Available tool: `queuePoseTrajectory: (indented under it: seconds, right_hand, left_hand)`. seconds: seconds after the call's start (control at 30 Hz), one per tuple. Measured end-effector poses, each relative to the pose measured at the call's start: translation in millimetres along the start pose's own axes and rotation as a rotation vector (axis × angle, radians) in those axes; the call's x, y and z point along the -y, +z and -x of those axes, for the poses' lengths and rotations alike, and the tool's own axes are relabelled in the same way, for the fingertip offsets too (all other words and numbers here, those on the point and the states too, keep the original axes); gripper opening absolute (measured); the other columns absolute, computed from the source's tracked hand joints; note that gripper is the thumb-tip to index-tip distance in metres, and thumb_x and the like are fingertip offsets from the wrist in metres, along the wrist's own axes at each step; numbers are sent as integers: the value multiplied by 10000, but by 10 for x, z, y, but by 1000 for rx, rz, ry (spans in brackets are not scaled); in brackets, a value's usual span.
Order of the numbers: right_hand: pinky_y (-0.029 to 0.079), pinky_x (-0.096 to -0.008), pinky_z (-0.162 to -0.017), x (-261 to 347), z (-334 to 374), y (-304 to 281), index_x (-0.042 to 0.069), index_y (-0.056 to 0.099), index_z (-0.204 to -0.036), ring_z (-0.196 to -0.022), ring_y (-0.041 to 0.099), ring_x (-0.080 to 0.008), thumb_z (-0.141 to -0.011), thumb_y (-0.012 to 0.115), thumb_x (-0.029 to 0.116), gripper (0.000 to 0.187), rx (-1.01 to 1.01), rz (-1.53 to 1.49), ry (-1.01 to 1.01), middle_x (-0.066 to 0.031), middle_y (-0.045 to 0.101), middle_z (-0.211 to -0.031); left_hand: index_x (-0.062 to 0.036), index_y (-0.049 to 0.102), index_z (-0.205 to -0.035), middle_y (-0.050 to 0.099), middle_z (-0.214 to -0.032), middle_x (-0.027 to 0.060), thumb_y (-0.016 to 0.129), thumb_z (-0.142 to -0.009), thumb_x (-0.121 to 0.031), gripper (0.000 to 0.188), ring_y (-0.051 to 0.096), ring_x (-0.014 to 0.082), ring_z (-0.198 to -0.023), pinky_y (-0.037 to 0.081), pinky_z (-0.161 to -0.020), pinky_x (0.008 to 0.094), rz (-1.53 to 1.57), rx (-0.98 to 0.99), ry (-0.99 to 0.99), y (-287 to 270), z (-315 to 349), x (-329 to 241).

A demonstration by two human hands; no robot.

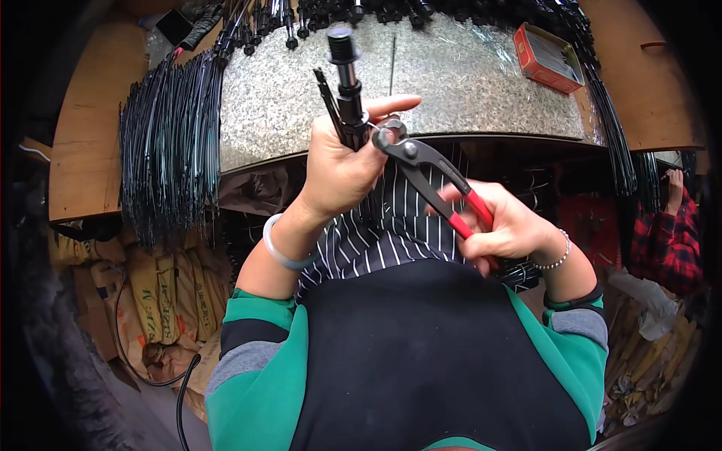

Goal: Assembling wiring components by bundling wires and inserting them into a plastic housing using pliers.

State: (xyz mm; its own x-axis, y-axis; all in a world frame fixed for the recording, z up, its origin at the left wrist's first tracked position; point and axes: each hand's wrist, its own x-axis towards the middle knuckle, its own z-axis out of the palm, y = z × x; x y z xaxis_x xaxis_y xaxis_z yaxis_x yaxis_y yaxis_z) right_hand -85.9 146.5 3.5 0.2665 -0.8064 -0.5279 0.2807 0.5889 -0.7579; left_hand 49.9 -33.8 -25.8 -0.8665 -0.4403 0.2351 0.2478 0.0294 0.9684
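My left hand is closed round a black and silver shaft, which looks like part of an umbrella frame. The shaft stands up from my fist with a ribbed black cap on top, and thin black rods lie along its left side. My index finger stretches out to the right. In my right hand are end-cutting pincers with red handles and a dark head. Their jaws meet the side of the shaft beside my left thumb. A bit of thin bright wire seems to show there, too small to be sure.
A speckled stone-look worktop lies ahead. Bundles of thin black rods hang over its left edge, with more along the back and right. A red open box stands back right. A co-worker's plaid sleeve shows at far right.
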Motion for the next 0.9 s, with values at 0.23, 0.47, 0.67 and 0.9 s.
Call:
queuePoseTrajectory:
  seconds: [0.23, 0.47, 0.67, 0.9]
  right_hand:
    - [316, -190, -435, -18, -66, -99, 48, 383, -1158, -458, 411, -34, -712, 744, 71, 575, -220, 642, -352, 47, 453, -572]
    - [415, -247, -431, -251, -189, -179, 17, 397, -1159, -462, 478, -132, -681, 719, 21, 577, -829, 1259, -891, -58, 530, -658]
    - [436, -229, -634, -159, 11, -112, -22, 422, -1288, -718, 522, -78, -729, 673, 47, 617, -429, 673, -717, -74, 591, -902]
    - [439, -261, -731, -165, 2, -176, 26, 401, -1322, -759, 524, -124, -820, 557, 54, 527, -313, 583, -602, -84, 590, -894]
  left_hand:
    - [44, 579, -1111, 501, -609, -64, 583, -875, -153, 308, 386, -15, -483, 269, -422, 156, 103, -90, 36, 33, -18, 17]
    - [45, 573, -1118, 502, -583, -67, 565, -883, -126, 291, 386, -24, -452, 258, -397, 150, 110, -122, -13, 23, 1, 21]
    - [138, 505, -1126, 449, -585, -37, 491, -897, -51, 297, 355, -6, -393, 288, -360, 153, 49, -128, -73, 1, -3, -30]
    - [130, 513, -1122, 459, -587, -36, 458, -906, -34, 277, 359, -7, -395, 282, -359, 156, -4, -106, -10, 10, -1, 2]
